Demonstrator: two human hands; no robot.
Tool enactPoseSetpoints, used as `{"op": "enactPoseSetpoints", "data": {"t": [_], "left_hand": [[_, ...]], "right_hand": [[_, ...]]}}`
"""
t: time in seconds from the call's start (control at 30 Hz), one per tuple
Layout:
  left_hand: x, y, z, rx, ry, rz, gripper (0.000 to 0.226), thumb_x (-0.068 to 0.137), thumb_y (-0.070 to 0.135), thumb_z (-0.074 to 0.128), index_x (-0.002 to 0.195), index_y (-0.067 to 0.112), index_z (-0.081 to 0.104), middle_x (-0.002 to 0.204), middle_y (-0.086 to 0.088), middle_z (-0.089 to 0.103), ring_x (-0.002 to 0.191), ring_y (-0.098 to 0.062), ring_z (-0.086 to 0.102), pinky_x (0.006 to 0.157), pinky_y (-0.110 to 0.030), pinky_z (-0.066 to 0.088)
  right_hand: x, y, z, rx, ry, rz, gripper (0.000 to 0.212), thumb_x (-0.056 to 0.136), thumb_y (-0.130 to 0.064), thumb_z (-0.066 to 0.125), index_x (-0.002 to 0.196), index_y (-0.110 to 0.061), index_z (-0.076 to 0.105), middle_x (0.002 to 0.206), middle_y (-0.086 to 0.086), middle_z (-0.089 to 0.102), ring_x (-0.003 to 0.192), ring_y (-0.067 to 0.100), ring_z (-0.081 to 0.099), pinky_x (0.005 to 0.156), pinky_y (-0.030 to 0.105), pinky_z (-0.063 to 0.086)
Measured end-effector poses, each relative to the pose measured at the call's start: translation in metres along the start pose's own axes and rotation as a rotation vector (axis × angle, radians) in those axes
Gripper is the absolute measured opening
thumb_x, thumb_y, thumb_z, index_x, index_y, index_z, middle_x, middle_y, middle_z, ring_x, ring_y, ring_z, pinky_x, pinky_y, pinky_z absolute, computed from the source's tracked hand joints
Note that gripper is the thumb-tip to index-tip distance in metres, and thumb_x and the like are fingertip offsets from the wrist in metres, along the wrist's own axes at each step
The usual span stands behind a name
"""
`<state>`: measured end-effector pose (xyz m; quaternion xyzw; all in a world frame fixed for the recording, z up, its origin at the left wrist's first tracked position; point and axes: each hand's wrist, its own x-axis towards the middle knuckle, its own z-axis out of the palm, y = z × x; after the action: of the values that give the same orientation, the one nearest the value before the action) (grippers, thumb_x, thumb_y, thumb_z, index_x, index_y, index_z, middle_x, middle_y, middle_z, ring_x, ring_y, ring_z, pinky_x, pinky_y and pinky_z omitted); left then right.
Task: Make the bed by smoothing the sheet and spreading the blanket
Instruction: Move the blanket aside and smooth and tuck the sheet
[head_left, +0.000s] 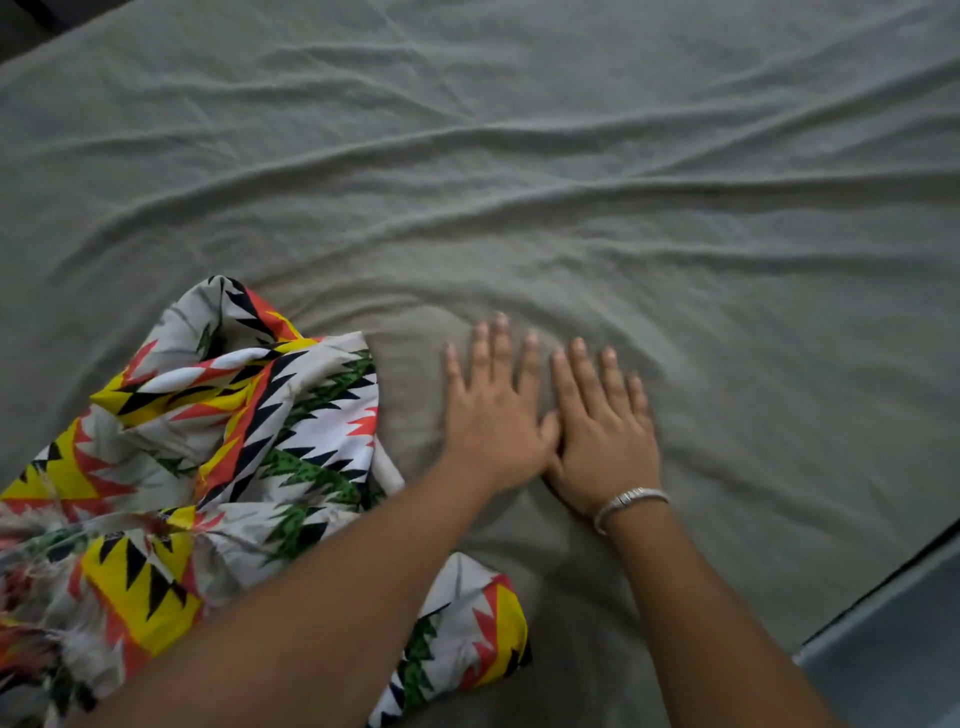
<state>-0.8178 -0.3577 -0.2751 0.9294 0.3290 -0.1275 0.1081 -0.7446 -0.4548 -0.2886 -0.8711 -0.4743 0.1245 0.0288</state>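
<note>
At your far left lies the crumpled blanket (208, 467), a thin cloth printed with yellow, orange, black, green and white zigzags, bunched in a heap on the near-left part of the bed. Your left forearm crosses over it. Your left hand (493, 410) rests flat on the grey-green cotton sheet (571, 182), palm down, fingers spread and straight, gripping nothing. Just beside it, thumbs touching, your right hand (602, 431) also presses flat on the sheet with fingers released and extended; a silver bracelet (628, 501) circles that wrist. Long wrinkles fan out across the sheet beyond your fingertips and toward the right. At the lower right corner the bed's edge meets a grey floor (893, 639).
</note>
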Motion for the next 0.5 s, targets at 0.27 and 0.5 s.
{"op": "enactPoseSetpoints", "data": {"t": [0.27,0.5], "left_hand": [[0.026,-0.036,-0.013,-0.051,0.172,-0.120,0.082,0.078,0.053,0.025,0.146,0.007,0.029,0.152,-0.017,0.027,0.140,-0.035,0.026,0.112,-0.056,0.012],[0.021,-0.017,-0.008,-0.013,0.015,-0.062,0.081,0.082,0.057,0.024,0.151,0.018,0.005,0.157,-0.019,-0.005,0.144,-0.036,-0.003,0.112,-0.057,-0.006]], "right_hand": [[0.029,-0.019,-0.013,-0.010,0.042,-0.047,0.073,0.081,-0.052,0.036,0.141,-0.012,0.040,0.149,0.009,0.036,0.139,0.031,0.031,0.111,0.056,0.014],[0.022,-0.007,-0.008,-0.015,-0.051,0.080,0.080,0.077,-0.059,0.028,0.148,-0.022,0.025,0.156,-0.002,0.021,0.143,0.038,0.014,0.111,0.059,0.008]]}}
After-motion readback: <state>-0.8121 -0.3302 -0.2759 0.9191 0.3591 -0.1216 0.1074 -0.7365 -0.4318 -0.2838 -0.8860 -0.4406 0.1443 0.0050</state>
